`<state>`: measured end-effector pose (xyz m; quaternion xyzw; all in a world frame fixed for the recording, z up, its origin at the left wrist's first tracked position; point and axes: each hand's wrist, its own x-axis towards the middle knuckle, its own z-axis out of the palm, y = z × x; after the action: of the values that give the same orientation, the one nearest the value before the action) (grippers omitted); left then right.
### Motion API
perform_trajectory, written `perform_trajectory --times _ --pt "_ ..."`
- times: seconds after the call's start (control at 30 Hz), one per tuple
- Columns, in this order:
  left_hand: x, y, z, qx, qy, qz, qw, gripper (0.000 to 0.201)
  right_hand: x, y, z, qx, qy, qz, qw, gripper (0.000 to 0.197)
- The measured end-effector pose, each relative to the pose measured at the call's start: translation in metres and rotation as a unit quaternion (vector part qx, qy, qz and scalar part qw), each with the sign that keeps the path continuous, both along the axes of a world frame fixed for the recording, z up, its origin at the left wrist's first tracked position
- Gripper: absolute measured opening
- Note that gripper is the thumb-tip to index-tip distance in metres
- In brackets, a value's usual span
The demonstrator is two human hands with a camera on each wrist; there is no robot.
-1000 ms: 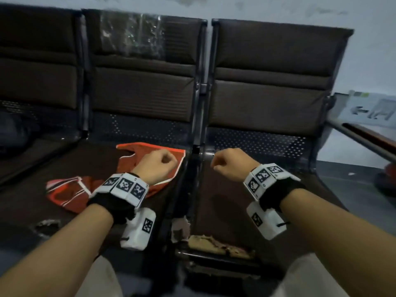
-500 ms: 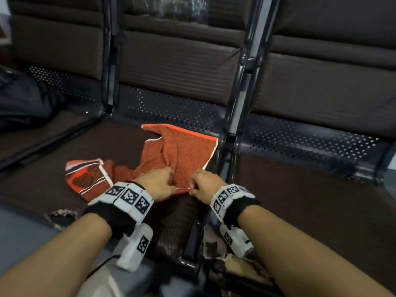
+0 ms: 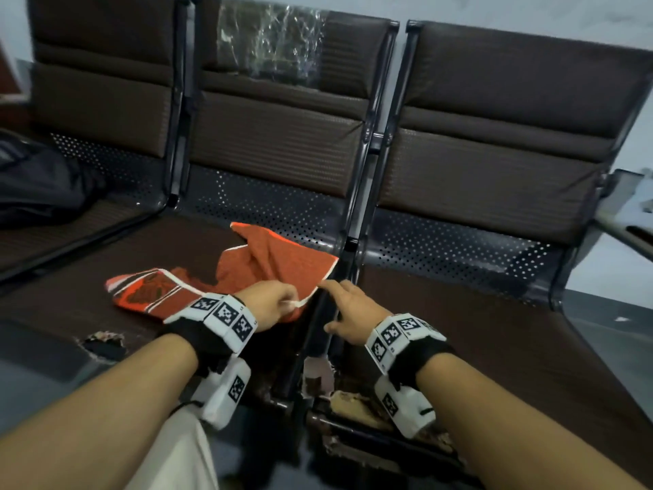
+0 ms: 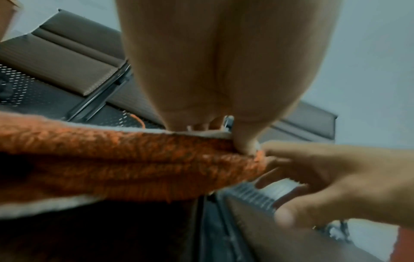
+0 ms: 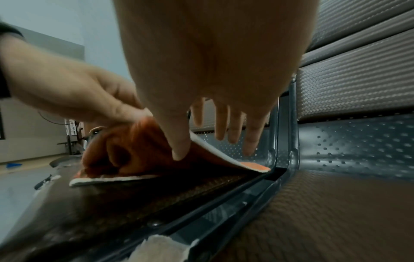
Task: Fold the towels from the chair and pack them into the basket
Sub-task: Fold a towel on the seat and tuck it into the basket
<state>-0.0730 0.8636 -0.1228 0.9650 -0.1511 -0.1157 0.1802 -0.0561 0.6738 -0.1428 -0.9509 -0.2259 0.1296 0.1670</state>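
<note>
An orange towel (image 3: pixel 272 259) with a white border and a patterned end (image 3: pixel 148 291) lies crumpled on the middle chair seat (image 3: pixel 198 242). My left hand (image 3: pixel 289 303) pinches the towel's white near edge between thumb and fingers; in the left wrist view the left hand (image 4: pixel 237 140) lifts that towel (image 4: pixel 134 159) edge. My right hand (image 3: pixel 325 305) hovers over the gap between the seats with its fingers straight and spread. In the right wrist view the right hand (image 5: pixel 201 147) has its thumb tip touching the towel (image 5: pixel 143 152). No basket is in view.
A black bag (image 3: pixel 39 185) lies on the left seat. A metal divider (image 3: pixel 349 242) separates the middle seat from the right seat (image 3: pixel 494 341). The seats' front edges are torn (image 3: pixel 106 344). Plastic wrap (image 3: pixel 272 44) covers part of the middle backrest.
Both fists came down from above the seats to the towel's near edge. The left hand now pinches the white border, and the right hand has opened its fingers.
</note>
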Motion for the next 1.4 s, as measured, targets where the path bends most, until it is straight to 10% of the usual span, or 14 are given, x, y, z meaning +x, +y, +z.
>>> perform_trajectory --times 0.13,0.33,0.53,0.73,1.0,1.13,1.27,1.4 --pt "-0.026 -0.021 0.03 -0.235 -0.061 -0.098 0.965 0.012 -0.014 -0.008 0.017 0.013 -0.044 0.05 0.998 0.047" --pt "-0.032 -0.051 0.037 -0.276 -0.124 -0.05 0.952 0.011 -0.028 -0.053 0.042 0.215 -0.07 -0.072 0.971 0.016" --pt "-0.022 -0.079 0.037 -0.354 -0.047 -0.057 0.932 0.012 -0.026 -0.096 0.078 0.487 -0.184 -0.251 0.816 0.027" --pt "-0.005 -0.093 0.022 -0.192 -0.103 0.014 0.976 0.029 -0.021 -0.151 0.081 0.545 -0.301 -0.421 0.659 0.022" --pt "0.022 -0.12 0.004 -0.242 0.025 0.031 0.969 0.02 -0.007 -0.159 0.014 0.389 -0.03 -0.343 0.855 0.004" --pt "0.027 -0.126 -0.007 -0.361 0.173 0.061 0.914 0.008 -0.004 -0.168 0.005 0.079 -0.006 -0.216 0.973 0.027" --pt "0.034 -0.126 -0.016 -0.332 0.162 0.051 0.928 0.009 -0.012 -0.176 0.008 -0.001 0.061 -0.182 0.981 0.058" --pt "0.037 -0.123 -0.025 -0.302 0.127 -0.004 0.945 0.01 -0.021 -0.195 0.021 -0.031 0.058 -0.23 0.971 0.046"
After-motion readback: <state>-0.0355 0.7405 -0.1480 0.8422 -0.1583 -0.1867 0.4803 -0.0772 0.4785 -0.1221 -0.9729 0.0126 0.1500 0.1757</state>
